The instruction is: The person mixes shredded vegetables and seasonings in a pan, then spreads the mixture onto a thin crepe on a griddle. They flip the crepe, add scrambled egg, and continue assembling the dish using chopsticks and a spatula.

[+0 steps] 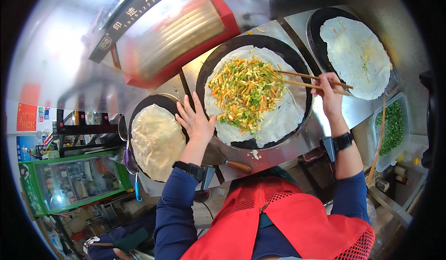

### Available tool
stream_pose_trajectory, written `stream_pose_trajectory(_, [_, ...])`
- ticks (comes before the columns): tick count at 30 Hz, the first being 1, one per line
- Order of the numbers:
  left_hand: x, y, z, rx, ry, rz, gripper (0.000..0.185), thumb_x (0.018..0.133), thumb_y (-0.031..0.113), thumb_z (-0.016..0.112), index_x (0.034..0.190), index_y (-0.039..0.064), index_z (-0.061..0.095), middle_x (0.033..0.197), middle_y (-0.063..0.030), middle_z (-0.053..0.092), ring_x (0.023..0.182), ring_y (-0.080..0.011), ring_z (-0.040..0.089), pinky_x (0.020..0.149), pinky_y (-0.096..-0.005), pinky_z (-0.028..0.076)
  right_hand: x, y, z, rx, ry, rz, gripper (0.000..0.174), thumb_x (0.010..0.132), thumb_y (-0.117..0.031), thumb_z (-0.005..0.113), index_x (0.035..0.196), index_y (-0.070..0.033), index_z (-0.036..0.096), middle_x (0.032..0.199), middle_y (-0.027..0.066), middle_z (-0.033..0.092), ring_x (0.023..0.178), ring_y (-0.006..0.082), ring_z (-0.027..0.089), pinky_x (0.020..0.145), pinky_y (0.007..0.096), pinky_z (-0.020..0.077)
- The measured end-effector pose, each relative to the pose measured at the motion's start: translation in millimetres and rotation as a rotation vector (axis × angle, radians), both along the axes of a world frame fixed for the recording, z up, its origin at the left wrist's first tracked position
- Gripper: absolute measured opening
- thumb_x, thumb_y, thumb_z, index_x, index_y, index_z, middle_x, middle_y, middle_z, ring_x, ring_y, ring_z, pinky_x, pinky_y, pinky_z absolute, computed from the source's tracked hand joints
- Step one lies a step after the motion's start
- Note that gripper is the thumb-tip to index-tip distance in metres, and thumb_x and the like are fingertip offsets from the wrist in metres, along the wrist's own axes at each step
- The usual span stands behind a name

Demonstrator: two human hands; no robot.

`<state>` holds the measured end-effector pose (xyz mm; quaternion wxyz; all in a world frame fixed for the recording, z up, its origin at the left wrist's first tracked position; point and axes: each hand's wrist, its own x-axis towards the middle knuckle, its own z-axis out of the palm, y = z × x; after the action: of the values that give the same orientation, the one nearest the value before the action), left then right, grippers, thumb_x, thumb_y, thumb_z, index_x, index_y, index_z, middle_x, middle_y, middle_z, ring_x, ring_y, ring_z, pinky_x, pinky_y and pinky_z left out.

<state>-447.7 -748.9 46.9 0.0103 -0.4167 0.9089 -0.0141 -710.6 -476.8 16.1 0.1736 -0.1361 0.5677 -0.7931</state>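
Observation:
My right hand [328,92] holds a pair of wooden chopsticks [310,80], their tips at the right edge of a heap of shredded vegetables [249,92] with carrot and greens. The heap lies on a thin flatbread [282,120] on the round black middle griddle [256,41]. My left hand [197,120], palm down with fingers spread, holds nothing; it is over the gap between this griddle and the left griddle [158,99]. A browned flatbread [156,141] lies on the left griddle. Another pale flatbread [357,58] covers much of the right griddle [315,30].
A red-trimmed sausage roller grill [181,33] stands behind on the left. A wooden-handled tool [238,166] lies at the counter's front edge. At right is a plastic tub of chopped greens [392,129]. A green-framed display fridge [78,180] and a person's arm [120,253] are at lower left.

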Motion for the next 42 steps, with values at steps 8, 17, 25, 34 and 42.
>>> stream_pose_trajectory(8, [10.4, -0.7, 16.9, -0.02, 0.187, -0.019, 0.098, 0.076, 0.031, 0.074, 0.15, 0.01, 0.013, 0.151, -0.0204, 0.01, 0.139, -0.0454, 0.004, 0.11, -0.0594, 0.009, 35.5, 48.8, 24.8, 0.137, 0.077, 0.097, 0.012, 0.096, -0.015, 0.053, 0.092, -0.005, 0.051, 0.073, 0.0093, 0.062, 0.056, 0.0145, 0.06, 0.049, 0.0242, 0.0478])
stream_pose_trajectory(17, [97.4, 53.5, 37.1, 0.08, 0.37, -0.024, 0.09, 0.077, 0.023, 0.071, 0.148, 0.004, 0.018, 0.149, -0.0251, 0.011, 0.136, -0.0491, 0.006, 0.11, -0.0578, 0.01, 57.2, 23.1, 36.8, 0.164, 0.068, 0.12, 0.012, 0.096, -0.013, 0.053, 0.088, -0.005, 0.051, 0.072, 0.0077, 0.062, 0.056, 0.0126, 0.06, 0.049, 0.0237, 0.0471])
stream_pose_trajectory(25, [191.9, 88.1, 31.9, 0.111, 0.437, 0.097, 0.083, 0.078, 0.021, 0.069, 0.145, 0.0, 0.025, 0.146, -0.0291, 0.015, 0.134, -0.0512, 0.01, 0.109, -0.058, 0.014, 91.0, 8.1, 77.9, 0.248, 0.301, 0.143, 0.007, 0.095, -0.01, 0.054, 0.096, -0.004, 0.052, 0.072, 0.0059, 0.059, 0.059, 0.0111, 0.057, 0.054, 0.0237, 0.0468])
stream_pose_trajectory(34, [298.0, 81.1, 16.7, 0.096, 0.588, 0.18, 0.072, 0.078, 0.015, 0.067, 0.14, -0.002, 0.033, 0.142, -0.0275, 0.025, 0.131, -0.0459, 0.023, 0.108, -0.0527, 0.021, 141.3, -22.5, 113.7, 0.161, 0.878, -0.121, 0.014, 0.099, -0.014, 0.048, 0.096, -0.001, 0.052, 0.074, 0.0099, 0.06, 0.055, 0.011, 0.057, 0.049, 0.0211, 0.0454])
stream_pose_trajectory(42, [415.0, 52.4, -2.9, 0.506, 1.029, 0.13, 0.049, 0.086, 0.002, 0.056, 0.133, 0.001, 0.045, 0.101, -0.0145, 0.063, 0.088, -0.0272, 0.064, 0.08, -0.0338, 0.051, 318.9, -193.8, 102.8, 0.278, 0.146, 0.289, 0.01, 0.094, -0.02, 0.058, 0.099, -0.011, 0.054, 0.086, 0.006, 0.06, 0.07, 0.0165, 0.064, 0.062, 0.0254, 0.0512])
